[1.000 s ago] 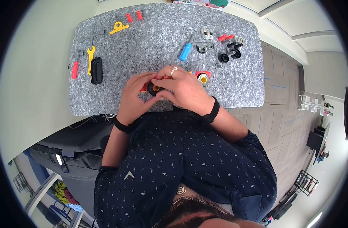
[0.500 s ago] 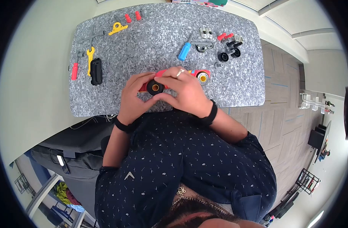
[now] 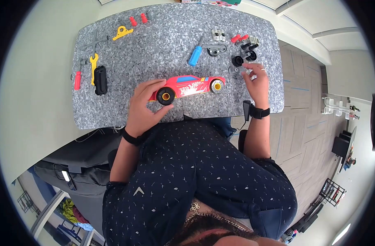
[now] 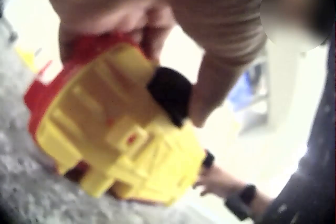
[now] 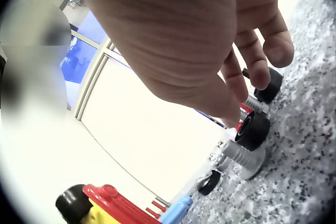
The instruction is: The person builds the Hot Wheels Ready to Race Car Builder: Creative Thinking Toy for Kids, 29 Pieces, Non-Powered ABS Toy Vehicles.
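Observation:
My left hand [image 3: 143, 110] grips the rear end of a red toy car [image 3: 189, 87], fingers on its far side and thumb at the black rear wheel [image 3: 165, 96]. In the left wrist view the yellow underside [image 4: 157, 153] of the car faces the camera. The front wheel [image 3: 217, 86] has a light rim and yellow hub. Out to the right, my right hand [image 3: 257, 84] hovers with loosely bent fingers and holds nothing. Its fingertips are close to a loose black wheel [image 3: 237, 61] and a grey bolt [image 3: 234, 70], both also seen below the hand in the right wrist view.
A blue screwdriver [image 3: 195, 56] and a grey part [image 3: 215, 49] lie beyond the car. More red, black and grey pieces [image 3: 246, 41] cluster at the back right. On the left lie a yellow wrench [image 3: 94, 67], black tray-like part [image 3: 100, 80] and red screwdriver [image 3: 77, 80].
My right hand has let go of the car and moved right to the loose wheels and bolt, uncovering the car's side. The left hand stays on the car's rear.

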Motion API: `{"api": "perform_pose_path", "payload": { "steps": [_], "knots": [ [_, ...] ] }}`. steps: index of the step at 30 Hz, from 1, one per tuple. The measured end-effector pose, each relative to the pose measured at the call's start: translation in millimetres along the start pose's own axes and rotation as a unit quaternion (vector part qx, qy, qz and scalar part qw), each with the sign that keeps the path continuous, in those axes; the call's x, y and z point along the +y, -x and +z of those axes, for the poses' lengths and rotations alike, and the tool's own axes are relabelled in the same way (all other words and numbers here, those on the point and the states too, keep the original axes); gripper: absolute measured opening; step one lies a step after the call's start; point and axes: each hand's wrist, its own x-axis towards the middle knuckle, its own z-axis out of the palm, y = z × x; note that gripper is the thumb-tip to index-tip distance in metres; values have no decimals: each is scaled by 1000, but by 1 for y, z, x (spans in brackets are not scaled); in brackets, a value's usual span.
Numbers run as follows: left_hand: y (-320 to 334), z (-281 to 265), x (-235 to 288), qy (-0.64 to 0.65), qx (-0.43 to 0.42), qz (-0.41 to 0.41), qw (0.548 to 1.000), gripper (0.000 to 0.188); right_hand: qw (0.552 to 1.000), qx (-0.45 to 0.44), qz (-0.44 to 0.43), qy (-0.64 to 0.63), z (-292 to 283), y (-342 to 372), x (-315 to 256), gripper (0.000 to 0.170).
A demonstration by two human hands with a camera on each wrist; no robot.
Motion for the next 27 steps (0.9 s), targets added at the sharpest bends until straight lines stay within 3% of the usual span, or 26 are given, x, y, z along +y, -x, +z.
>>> {"api": "perform_pose_path", "payload": {
  "steps": [4,7,10,20,24,27],
  "knots": [
    [-1,2,1,-6,-4,5,1000,72,999,-37,27,-24,8,2,-9,39],
    [-2,0,2,-2,-11,7,1000,74,1000,-26,11,-8,9,-2,-15,32],
    [-2,-2,3,-7,-16,9,1000,78,999,48,26,3,5,-15,-8,29],
    [-5,-10,4,-37,-21,27,999,84,996,65,-38,43,0,-51,-25,26],
    [-5,-17,5,-39,-13,36,998,83,969,154,-106,158,-12,-79,-1,26],
    [-4,-25,6,-29,1,30,999,81,972,97,-75,202,-8,-95,14,27]
  ]
}}
